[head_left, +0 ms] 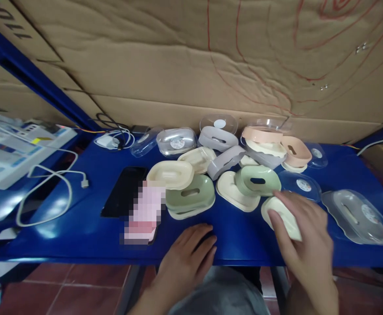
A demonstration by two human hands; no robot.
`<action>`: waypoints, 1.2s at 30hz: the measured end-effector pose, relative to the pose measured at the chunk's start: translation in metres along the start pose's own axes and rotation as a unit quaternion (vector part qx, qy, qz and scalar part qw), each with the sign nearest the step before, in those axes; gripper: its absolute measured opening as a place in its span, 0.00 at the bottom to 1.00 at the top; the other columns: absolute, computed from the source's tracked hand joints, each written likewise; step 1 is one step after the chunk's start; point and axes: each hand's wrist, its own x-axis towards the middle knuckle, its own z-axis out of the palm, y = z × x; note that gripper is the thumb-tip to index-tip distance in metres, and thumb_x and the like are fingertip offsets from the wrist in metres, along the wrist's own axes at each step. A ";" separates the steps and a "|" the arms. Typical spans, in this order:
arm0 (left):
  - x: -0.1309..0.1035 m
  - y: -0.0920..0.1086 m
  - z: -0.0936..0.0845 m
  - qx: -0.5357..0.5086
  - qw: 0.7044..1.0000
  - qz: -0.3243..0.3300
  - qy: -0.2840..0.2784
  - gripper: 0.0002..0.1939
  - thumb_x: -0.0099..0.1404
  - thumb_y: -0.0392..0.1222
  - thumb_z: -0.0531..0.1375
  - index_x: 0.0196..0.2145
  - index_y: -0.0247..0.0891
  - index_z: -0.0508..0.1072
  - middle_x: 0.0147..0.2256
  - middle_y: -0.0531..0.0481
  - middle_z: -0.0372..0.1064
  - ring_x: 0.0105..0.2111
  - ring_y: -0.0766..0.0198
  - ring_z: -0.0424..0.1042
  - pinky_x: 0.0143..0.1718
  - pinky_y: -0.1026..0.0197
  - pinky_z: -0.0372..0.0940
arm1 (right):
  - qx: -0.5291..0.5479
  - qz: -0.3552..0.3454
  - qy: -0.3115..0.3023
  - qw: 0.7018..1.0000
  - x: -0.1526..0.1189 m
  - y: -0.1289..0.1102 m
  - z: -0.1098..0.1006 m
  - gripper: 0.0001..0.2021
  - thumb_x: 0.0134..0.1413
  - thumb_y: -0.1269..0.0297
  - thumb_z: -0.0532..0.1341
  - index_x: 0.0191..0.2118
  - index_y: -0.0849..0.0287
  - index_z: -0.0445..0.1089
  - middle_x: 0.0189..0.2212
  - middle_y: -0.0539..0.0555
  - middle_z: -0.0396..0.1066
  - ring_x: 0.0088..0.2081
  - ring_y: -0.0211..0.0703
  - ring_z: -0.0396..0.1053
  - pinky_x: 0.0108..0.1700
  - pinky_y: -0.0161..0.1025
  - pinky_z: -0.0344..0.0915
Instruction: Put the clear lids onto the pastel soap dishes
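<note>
My right hand [304, 238] grips a cream soap dish piece [285, 216], with the thumb on its near side and the fingers over the far end. Near the table's front edge, my left hand [191, 253] lies with fingers stretched out, holding nothing. Beyond it a green soap dish [191, 197] rests on a cream base, and a cream tray [170, 174] overlaps its back. Left of my right hand, another green dish part [259, 180] leans on a cream base [237, 192]. A clear lid [299, 185] with a round label lies just behind that hand.
More clear lids [177, 142], grey parts [218, 139] and peach parts [295, 151] crowd the back of the blue table [89, 236]. A clear-covered grey dish [358, 216] lies far right. Left are a dark phone [122, 192], a pixelated pink area, white cables [70, 192] and a cardboard wall [165, 65] behind.
</note>
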 end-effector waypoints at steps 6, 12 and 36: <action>0.000 0.001 0.002 0.009 1.000 -0.005 0.007 0.10 0.80 0.37 0.56 0.51 0.36 0.78 0.50 0.40 0.79 0.50 0.52 0.80 0.50 0.49 0.80 | -0.141 -0.016 -0.062 0.988 0.039 0.030 0.032 0.18 0.78 0.60 0.55 0.66 0.51 0.70 0.65 0.58 0.74 0.66 0.61 0.70 0.66 0.65 0.60; -0.001 0.002 0.003 0.011 1.000 -0.005 0.012 0.11 0.79 0.37 0.57 0.53 0.37 0.77 0.51 0.41 0.79 0.51 0.53 0.80 0.51 0.50 0.79 | -0.082 -0.081 0.017 0.993 0.039 0.012 0.022 0.18 0.73 0.70 0.61 0.64 0.52 0.72 0.55 0.55 0.80 0.56 0.51 0.77 0.63 0.54 0.64; -0.004 0.002 -0.006 -0.012 0.999 0.019 0.049 0.12 0.75 0.39 0.62 0.54 0.38 0.75 0.55 0.38 0.74 0.56 0.50 0.74 0.57 0.46 0.71 | 0.082 -0.188 -0.129 0.970 -0.031 -0.032 0.031 0.20 0.73 0.74 0.55 0.65 0.55 0.70 0.61 0.55 0.76 0.64 0.46 0.71 0.72 0.51 0.62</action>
